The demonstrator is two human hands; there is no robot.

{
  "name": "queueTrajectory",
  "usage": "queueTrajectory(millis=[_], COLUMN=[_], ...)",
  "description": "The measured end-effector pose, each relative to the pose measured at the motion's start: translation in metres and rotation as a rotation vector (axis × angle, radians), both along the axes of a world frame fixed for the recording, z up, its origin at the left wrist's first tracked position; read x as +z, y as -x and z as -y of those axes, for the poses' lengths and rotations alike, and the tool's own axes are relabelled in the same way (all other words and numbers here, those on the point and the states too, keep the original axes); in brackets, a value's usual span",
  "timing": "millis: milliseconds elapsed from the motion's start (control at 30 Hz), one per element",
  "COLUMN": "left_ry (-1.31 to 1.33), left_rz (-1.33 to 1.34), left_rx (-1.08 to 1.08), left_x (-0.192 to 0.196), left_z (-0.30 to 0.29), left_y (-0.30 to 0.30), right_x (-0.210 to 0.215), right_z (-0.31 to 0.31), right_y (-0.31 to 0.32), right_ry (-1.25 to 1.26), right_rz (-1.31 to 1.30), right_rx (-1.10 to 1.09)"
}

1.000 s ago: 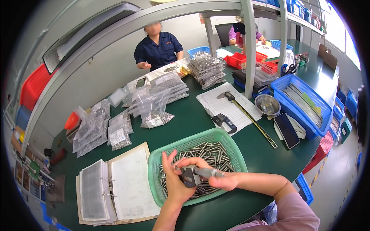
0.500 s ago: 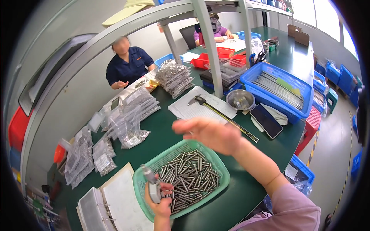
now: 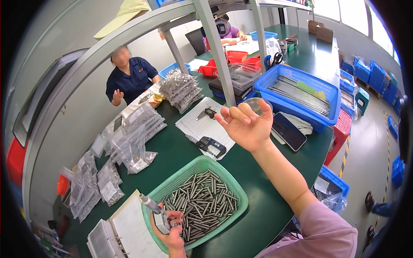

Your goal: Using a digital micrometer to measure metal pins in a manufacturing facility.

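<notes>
My left hand [image 3: 168,230] grips a micrometer [image 3: 161,221] with a silver thimble, tilted over the near left side of a green plastic basket [image 3: 241,189]. Many short metal pins [image 3: 202,202] lie loose in that basket. Above the table, my right hand [image 3: 249,127] is raised with the palm turned up; its fingers are apart and partly bent, and nothing shows in them. Behind it are paper sheets [image 3: 189,124] and a caliper [image 3: 208,113], partly hidden by the hand. A digital micrometer [image 3: 211,147] rests at the sheets' near edge.
Bags of metal parts [image 3: 133,142] line the left side, near an open ring binder [image 3: 133,223]. To the right are a phone [image 3: 289,131], a metal bowl [image 3: 260,103] and a blue basket of rods [image 3: 301,94]. A shelf post [image 3: 215,51] rises mid-table. Two people sit beyond.
My right hand has turned palm up and risen, uncovering the digital micrometer. My left hand keeps the micrometer. The whole view has shifted, and the navy-shirted person's hand is raised.
</notes>
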State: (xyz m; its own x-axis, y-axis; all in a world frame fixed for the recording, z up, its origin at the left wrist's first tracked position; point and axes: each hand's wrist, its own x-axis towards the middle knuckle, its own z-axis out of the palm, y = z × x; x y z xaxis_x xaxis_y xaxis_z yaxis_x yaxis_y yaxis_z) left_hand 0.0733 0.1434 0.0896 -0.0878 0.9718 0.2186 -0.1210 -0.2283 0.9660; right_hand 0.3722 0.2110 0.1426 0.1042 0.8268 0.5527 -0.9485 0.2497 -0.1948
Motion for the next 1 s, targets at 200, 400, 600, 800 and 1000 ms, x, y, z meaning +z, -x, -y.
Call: queueTrajectory(millis=[200, 400, 600, 800, 1000], left_ry=[-0.016, -0.016, -0.005, -0.056, -0.031], left_rz=[-0.03, -0.014, -0.022, -0.089, -0.015], left_rx=[0.002, 0.014, 0.012, 0.015, 0.008], left_x=[0.001, 0.001, 0.001, -0.001, 0.0], left_z=[0.0, 0.0, 0.001, 0.0, 0.0], left_y=[0.0, 0.0, 0.002, 0.001, 0.0], right_x=[0.002, -0.003, -0.005, -0.008, -0.011], right_z=[0.002, 0.002, 0.0, -0.002, -0.003], right_y=[0.004, 0.008, 0.019, 0.021, 0.02], right_ry=[0.008, 0.075, 0.149, 0.217, 0.249], right_rz=[0.004, -0.051, -0.081, -0.123, -0.078], right_rx=[-0.03, 0.018, 0.037, 0.048, 0.029])
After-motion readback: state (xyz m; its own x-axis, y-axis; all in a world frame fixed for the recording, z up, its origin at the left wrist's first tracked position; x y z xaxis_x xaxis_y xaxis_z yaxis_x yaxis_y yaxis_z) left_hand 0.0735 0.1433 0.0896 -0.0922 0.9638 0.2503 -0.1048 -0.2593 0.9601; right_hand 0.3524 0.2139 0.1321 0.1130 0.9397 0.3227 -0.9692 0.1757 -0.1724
